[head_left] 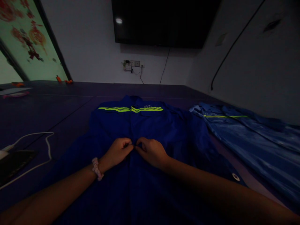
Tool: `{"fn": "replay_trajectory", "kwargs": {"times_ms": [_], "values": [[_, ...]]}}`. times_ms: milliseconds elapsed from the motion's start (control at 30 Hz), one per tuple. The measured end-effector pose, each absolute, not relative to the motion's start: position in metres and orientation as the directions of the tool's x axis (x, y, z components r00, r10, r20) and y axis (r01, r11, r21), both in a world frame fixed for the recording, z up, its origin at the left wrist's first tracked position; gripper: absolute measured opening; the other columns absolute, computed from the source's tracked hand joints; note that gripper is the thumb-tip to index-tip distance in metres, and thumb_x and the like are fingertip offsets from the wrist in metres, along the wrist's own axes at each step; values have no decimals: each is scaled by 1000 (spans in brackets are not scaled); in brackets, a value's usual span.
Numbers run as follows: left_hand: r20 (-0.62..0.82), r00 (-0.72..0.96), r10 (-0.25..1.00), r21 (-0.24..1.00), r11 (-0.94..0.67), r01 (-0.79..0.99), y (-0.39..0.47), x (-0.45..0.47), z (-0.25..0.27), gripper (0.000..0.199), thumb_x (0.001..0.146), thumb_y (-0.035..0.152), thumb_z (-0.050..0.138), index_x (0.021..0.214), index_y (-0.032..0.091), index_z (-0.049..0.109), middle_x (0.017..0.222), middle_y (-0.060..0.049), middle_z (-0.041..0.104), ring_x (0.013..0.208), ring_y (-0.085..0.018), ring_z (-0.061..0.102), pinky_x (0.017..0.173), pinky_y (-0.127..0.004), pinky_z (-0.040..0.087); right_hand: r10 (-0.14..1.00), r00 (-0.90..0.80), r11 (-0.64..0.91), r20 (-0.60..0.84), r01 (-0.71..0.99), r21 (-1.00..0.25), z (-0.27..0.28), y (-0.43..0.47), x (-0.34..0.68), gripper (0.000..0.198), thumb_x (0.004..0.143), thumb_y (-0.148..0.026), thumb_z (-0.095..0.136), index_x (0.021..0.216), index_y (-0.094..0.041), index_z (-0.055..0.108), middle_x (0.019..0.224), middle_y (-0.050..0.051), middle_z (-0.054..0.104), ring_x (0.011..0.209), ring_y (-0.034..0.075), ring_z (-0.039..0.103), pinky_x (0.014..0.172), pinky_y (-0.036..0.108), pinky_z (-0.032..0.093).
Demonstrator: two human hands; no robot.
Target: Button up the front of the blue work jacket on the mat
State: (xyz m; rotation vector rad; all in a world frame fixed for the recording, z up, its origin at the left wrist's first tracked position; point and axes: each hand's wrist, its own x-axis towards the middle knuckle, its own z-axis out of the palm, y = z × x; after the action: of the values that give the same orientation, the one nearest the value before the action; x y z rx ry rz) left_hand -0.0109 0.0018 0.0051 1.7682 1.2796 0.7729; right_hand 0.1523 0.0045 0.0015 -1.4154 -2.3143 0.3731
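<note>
A dark blue work jacket lies spread out front side up, its collar at the far end. Yellow-green reflective strips cross its chest. Over the middle of its front placket, my left hand is closed, thumb and fingers pinched together on the fabric edge. Right beside it, my right hand pinches the placket from the other side, the fingertips of both hands almost meeting. Whether a button sits between the fingers is too dark to make out. A scrunchie circles my left wrist.
A second, faded blue garment with a yellow-green strip lies to the right. At the left are a dark device and a white cable on the purple surface. A television hangs above wall sockets.
</note>
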Motion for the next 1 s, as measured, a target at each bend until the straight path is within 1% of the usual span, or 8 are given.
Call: {"fn": "replay_trajectory", "kwargs": {"times_ms": [133,267,400,600,700,833,900,1000], "values": [[-39,342,939,872,-134,470,2,-13,9,26,72,33,48,52,18,41,39,9,37,34,-6,34,36,-18,22,895,-400,445,195,786,-428,-2,7,152,14,80,-31,53,90,-21,58,57,-5,52,51,8,47,47,20,24],[-214,411,886,859,-30,512,-1,-16,17,31,68,40,59,53,17,46,35,8,44,29,-6,34,33,-17,20,897,-399,442,192,780,-443,-1,8,152,13,79,-29,55,89,-21,58,57,-5,52,51,8,47,47,19,25],[-350,501,791,844,35,535,-7,-16,24,34,68,44,61,53,16,51,30,8,40,26,-5,28,31,-17,14,895,-397,445,201,779,-441,-1,8,152,14,79,-32,55,87,-20,58,58,-5,53,51,8,47,47,19,24],[-363,529,767,860,58,506,-11,-17,24,35,68,43,62,51,15,51,29,8,41,26,-4,28,31,-17,12,883,-407,469,234,763,-444,-4,9,152,14,77,-33,56,77,-19,58,56,-5,51,49,7,45,46,19,23],[-368,558,744,863,49,503,-10,-19,24,34,69,42,63,52,14,53,29,7,41,25,-4,28,30,-17,13,852,-448,523,272,701,-485,-5,11,154,25,82,-36,50,67,-17,56,53,-5,48,48,7,42,46,19,24],[-393,578,716,852,46,522,-11,-22,27,32,70,39,63,51,14,54,29,7,41,24,-3,27,29,-17,11,801,-520,581,296,557,-594,-1,6,158,40,88,-37,38,56,-15,48,49,-5,42,46,6,39,47,19,26],[-409,608,680,857,56,513,-16,-23,29,32,69,39,64,51,15,53,30,7,42,24,-3,27,28,-17,11,798,-535,578,278,545,-607,4,-5,161,43,88,-37,37,52,-16,45,47,-5,39,44,6,36,45,19,25],[-436,658,613,855,55,516,-31,-20,30,33,71,36,62,48,14,52,31,7,42,24,-3,26,27,-17,12,775,-598,593,205,574,-565,12,-31,161,44,87,-37,39,49,-15,46,43,-6,37,40,5,33,43,19,21]]}}
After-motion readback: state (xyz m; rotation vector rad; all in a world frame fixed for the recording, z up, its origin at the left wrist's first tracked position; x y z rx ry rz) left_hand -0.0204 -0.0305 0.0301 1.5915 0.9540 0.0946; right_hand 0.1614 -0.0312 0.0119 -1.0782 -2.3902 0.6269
